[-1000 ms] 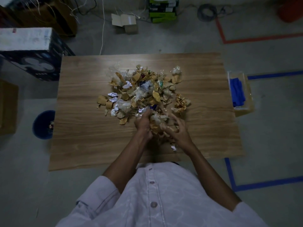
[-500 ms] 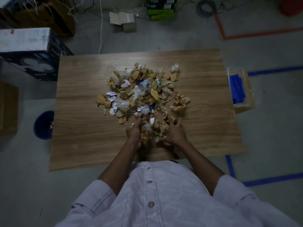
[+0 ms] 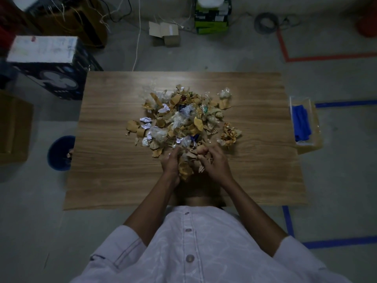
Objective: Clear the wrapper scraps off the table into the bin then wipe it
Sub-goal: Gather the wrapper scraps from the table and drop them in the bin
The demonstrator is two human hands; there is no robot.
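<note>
From my feed, the wrapper scraps (image 3: 183,119) sit heaped in the middle of the wooden table (image 3: 114,180), clear of all four edges and closest to the far one. One crumpled gold wrapper (image 3: 230,135) lies just off the heap's right side. Bare wood runs wide on both sides of the heap, and a broad strip stays open between the hands and the near edge.

Both hands are at the heap's near side, cupping a clump of scraps (image 3: 186,168) between them. The left hand (image 3: 171,162) has its fingers curled in against the clump, with the tips buried in paper. The right hand (image 3: 214,160) curls its fingers over the top, pinching tan pieces.

The blue bin (image 3: 59,154) stands on the floor at the table's left edge, its rim partly tucked under the tabletop. From the hands to that edge I see only bare wood. Beyond the right edge a blue cloth (image 3: 302,123) lies in a clear box (image 3: 314,139).

Against half a second ago, the hands have drawn closer together and the clump is bunched tighter. The right fingers, then spread flatter on the wood, are now curled. The rest of the heap looks unchanged.
</note>
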